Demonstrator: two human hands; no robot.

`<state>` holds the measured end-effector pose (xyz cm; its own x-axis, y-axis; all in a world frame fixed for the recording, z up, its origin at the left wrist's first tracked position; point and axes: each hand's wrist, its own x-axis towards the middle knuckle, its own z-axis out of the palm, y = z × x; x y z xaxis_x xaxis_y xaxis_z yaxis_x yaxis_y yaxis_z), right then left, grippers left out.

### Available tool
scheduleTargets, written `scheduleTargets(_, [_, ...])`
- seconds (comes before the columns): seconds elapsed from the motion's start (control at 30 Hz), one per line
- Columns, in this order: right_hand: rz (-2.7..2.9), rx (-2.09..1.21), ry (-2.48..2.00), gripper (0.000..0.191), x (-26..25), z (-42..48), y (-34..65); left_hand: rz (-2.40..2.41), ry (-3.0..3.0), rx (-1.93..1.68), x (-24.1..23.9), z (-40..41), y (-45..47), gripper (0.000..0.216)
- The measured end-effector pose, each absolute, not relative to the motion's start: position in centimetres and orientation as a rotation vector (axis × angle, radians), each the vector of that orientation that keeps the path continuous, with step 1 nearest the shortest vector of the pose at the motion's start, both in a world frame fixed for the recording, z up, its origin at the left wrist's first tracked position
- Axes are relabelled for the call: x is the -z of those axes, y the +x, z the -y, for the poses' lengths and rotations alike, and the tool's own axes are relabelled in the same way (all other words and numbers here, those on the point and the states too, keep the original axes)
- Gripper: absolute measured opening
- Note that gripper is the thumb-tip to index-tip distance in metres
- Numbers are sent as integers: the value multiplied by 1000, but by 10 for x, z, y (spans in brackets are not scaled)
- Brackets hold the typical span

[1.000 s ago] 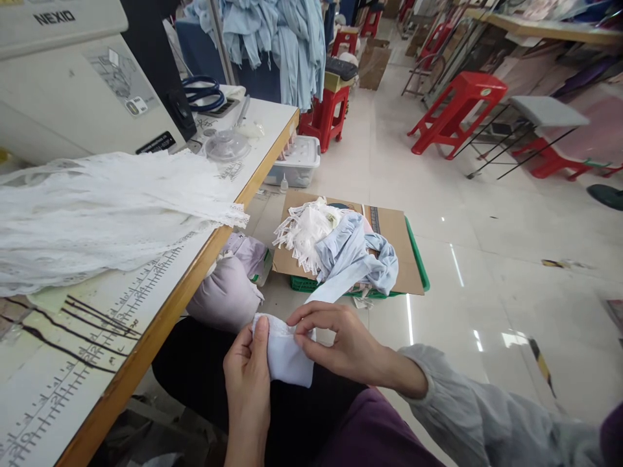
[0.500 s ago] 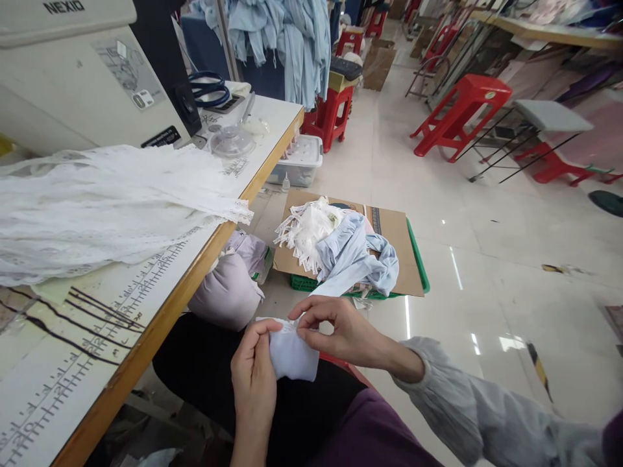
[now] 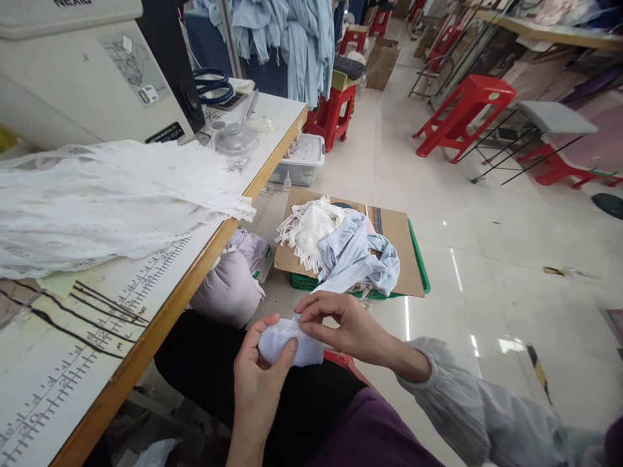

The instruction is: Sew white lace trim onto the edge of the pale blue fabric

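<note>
Over my lap I hold a small white piece of fabric (image 3: 292, 347) with a lace edge, bunched up between both hands. My left hand (image 3: 260, 383) is curled round its lower left side, thumb over the front. From the right, my right hand (image 3: 343, 324) pinches the top lace edge with its fingertips. A large white lace garment (image 3: 107, 201) lies spread on the sewing table (image 3: 160, 324) to my left, apart from both hands.
A cream sewing machine (image 3: 73, 71) stands at the table's back. Blue-handled scissors (image 3: 211, 84) and a clear lid (image 3: 236, 137) lie behind it. On the floor, a green crate (image 3: 418, 256) under cardboard carries white and pale blue fabric. Red stools (image 3: 462, 107) stand farther off.
The white piece hung flat from both hands a second ago; now it is gathered into a small bunch, and my left hand has wrapped further round it.
</note>
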<state>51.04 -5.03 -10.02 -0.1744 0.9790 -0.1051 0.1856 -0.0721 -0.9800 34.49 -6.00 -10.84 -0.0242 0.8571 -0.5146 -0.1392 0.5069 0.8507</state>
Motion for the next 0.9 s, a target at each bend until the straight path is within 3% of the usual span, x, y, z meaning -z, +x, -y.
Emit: scheduleTargets(0.9, [1033,-1717,-1171,29,108,53,513,-1247,515,-846,126,56,335,60])
